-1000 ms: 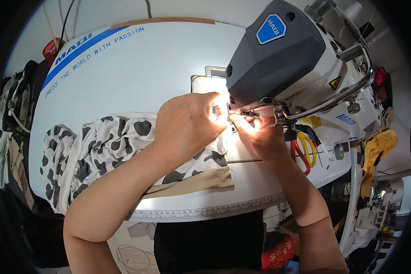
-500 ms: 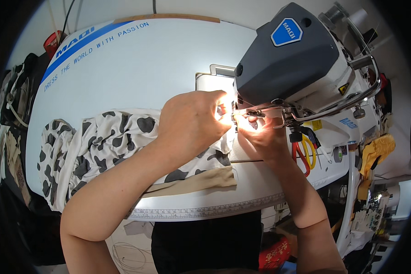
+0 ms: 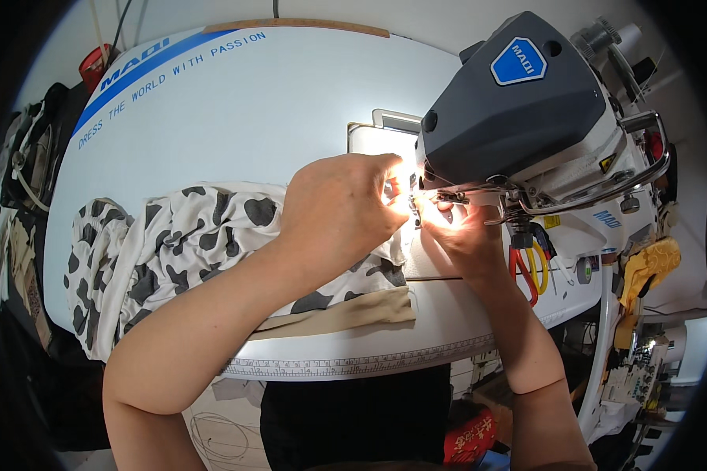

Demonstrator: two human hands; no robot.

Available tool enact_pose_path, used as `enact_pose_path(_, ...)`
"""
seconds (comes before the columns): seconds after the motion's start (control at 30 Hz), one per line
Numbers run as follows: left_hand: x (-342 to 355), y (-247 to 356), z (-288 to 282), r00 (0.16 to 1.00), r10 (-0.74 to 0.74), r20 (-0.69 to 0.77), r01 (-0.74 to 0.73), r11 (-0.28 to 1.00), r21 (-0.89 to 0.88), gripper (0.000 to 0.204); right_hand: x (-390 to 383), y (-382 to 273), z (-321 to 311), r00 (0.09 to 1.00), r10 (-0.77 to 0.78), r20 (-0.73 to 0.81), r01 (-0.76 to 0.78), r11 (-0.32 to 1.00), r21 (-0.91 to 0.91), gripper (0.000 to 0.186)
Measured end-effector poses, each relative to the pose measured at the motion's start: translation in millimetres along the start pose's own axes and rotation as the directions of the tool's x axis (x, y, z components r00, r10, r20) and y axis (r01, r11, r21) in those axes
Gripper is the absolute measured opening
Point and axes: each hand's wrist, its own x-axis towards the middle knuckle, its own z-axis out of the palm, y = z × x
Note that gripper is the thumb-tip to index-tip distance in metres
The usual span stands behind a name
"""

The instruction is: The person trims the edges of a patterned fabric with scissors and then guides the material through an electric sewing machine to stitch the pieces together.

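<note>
At the needle end of a grey and white sewing machine [image 3: 518, 102], both my hands work close together under bright lamp light. My left hand [image 3: 338, 200] is to the left of the needle area, thumb and forefinger curled into a pinch. From the right, my right hand [image 3: 467, 239] reaches under the machine head, its fingertips drawn together beside the presser foot. Glare hides whatever is between the fingertips. A white cloth with black patches [image 3: 200, 235] lies bunched under and beside my left forearm. Along its near edge runs a beige fabric strip [image 3: 361, 309].
Scissors with red and yellow handles [image 3: 524, 275] lie right of my right wrist. A printed measuring scale [image 3: 322, 366] follows the white table's [image 3: 291, 94] front edge. A red container [image 3: 94, 67] stands at the far left; yellow cloth [image 3: 650, 267] hangs at the right.
The view has shifted slightly, so the machine and both hands appear a little further right. Both hands stay by the needle, with hardly any change in their fingers.
</note>
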Motion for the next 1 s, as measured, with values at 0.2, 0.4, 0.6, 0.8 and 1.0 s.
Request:
enact_pose_path(0.2, 0.6, 2.0, -1.0, 1.000, -0.011, 0.006, 0.011, 1.000, -0.017, 0.019, -4.0, 5.7, -3.6, 0.995, -0.080, 0.066, 0.090, 0.982, -0.164, 0.036)
enact_pose_path(0.4, -0.1, -1.1, 1.3, 1.000, 0.009, -0.023, -0.010, 1.000, -0.012, 0.020, -3.4, 7.4, -2.5, 0.990, -0.110, 0.088, 0.127, 0.970, -0.209, 0.035)
enact_pose_path(0.6, 0.1, 0.3, 0.6, 1.000, 0.003, -0.014, -0.004, 1.000, -0.016, 0.020, -3.9, 4.8, -6.1, 0.965, -0.231, 0.124, 0.260, 0.899, -0.351, 0.037)
enact_pose_path(0.8, 0.7, 1.5, -0.8, 1.000, -0.025, 0.013, 0.025, 1.000, 0.001, 0.020, -7.1, 8.5, -4.1, 0.964, -0.240, 0.113, 0.265, 0.897, -0.354, 0.044)
enact_pose_path(1.0, 0.8, -0.5, 1.6, 1.000, -0.009, 0.001, 0.009, 1.000, -0.003, 0.020, -9.5, 12.1, -2.7, 0.988, -0.133, 0.076, 0.147, 0.964, -0.221, 0.043)
